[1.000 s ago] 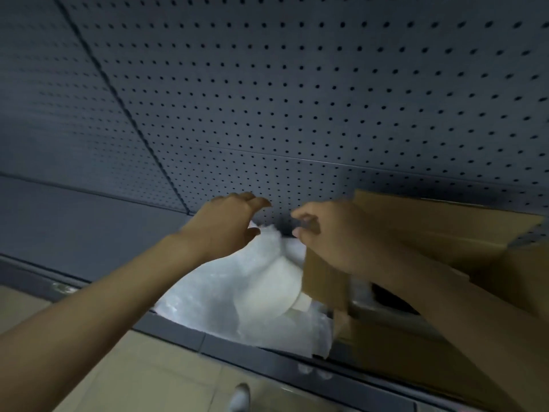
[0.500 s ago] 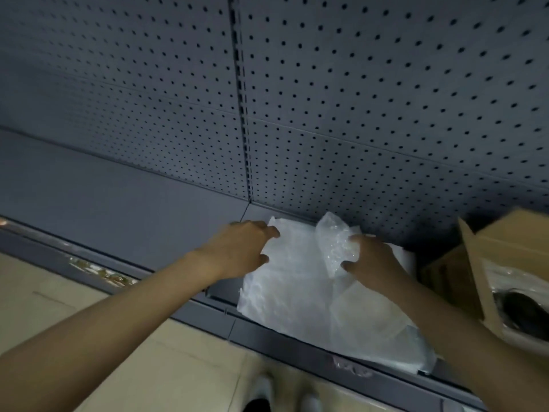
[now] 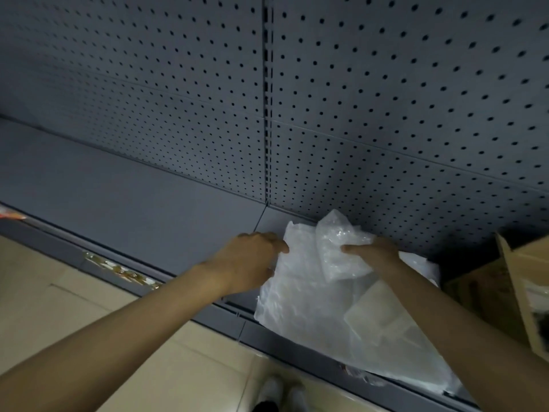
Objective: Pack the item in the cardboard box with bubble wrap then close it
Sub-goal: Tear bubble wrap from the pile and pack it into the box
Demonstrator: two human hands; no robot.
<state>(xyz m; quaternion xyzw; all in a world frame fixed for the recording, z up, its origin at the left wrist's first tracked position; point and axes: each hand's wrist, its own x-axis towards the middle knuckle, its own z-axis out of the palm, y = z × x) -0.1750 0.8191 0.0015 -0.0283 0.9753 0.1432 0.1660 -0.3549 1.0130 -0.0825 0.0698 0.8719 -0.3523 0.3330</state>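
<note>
Both hands pinch the bubble wrap [image 3: 309,307] at the shelf's [image 3: 148,209] front edge; the right hand [image 3: 374,252], gripping a raised fold, is nearer the cardboard box [image 3: 523,281] than the left hand [image 3: 249,260].

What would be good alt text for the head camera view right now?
Two bare hands work a sheet of bubble wrap spread on a grey metal shelf: the left hand holds its left edge, the right hand grips a raised fold. An open cardboard box stands at the right edge, before a pegboard wall.
</note>
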